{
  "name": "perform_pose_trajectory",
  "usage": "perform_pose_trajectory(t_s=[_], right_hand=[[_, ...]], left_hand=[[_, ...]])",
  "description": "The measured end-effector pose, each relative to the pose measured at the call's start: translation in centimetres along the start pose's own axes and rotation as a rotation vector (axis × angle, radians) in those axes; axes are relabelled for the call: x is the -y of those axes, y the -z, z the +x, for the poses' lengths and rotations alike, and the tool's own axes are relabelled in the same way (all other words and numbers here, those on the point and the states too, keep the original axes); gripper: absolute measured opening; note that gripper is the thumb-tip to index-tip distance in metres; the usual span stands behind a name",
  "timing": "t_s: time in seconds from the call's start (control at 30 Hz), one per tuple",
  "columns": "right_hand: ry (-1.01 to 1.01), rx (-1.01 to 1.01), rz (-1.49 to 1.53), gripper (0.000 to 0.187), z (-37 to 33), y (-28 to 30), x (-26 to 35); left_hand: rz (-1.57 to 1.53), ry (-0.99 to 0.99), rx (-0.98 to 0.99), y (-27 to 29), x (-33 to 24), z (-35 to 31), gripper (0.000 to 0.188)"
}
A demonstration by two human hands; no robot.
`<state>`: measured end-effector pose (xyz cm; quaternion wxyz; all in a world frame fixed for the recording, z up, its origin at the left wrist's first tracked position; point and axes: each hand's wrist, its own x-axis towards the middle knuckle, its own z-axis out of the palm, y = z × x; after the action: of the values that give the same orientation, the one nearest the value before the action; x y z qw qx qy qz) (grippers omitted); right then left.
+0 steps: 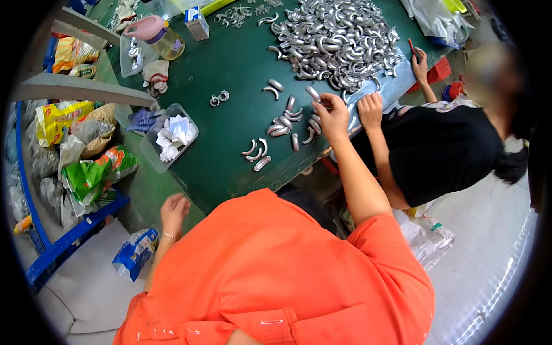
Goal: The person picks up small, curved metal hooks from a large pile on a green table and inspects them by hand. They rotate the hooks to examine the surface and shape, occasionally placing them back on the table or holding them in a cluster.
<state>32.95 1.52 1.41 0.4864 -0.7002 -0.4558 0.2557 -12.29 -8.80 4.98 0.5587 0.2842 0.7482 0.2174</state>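
Head view: right hand (pixel 332 113) pinches a curved metal tube bend (pixel 313 93) at fingertips, lifted off green table (pixel 230 63) w/ loose bends (pixel 282 123) fanned beside it, big pile (pixel 336 37) beyond. Left hand (pixel 174 211) hangs by table edge, loosely curled, holding nothing. Co-worker's hand (pixel 370 109) rests adjacent.

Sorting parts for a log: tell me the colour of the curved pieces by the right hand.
Silvery metal grey, the curved pieces beside the right hand; head view shows them best.
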Motion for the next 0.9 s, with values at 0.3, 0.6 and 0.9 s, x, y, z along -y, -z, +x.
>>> perform_pose_trajectory(t_s=[0.3,0.6,0.9], right_hand=[[0.416,-0.045,-0.082,0.022,-4.6,1.6,9.0],[0.379,0.081,-0.115,0.027,-6.0,2.5,8.0],[0.055,-0.186,-0.703,0.019,2.1,4.3,-8.9]], left_hand=[[-0.086,-0.304,0.709,-18.2,-16.7,-1.4,0.03],[-0.075,-0.271,0.716,-22.4,-18.0,-2.4,0.022],[-0.057,-0.157,0.697,-21.4,-15.4,-0.9,0.017]])
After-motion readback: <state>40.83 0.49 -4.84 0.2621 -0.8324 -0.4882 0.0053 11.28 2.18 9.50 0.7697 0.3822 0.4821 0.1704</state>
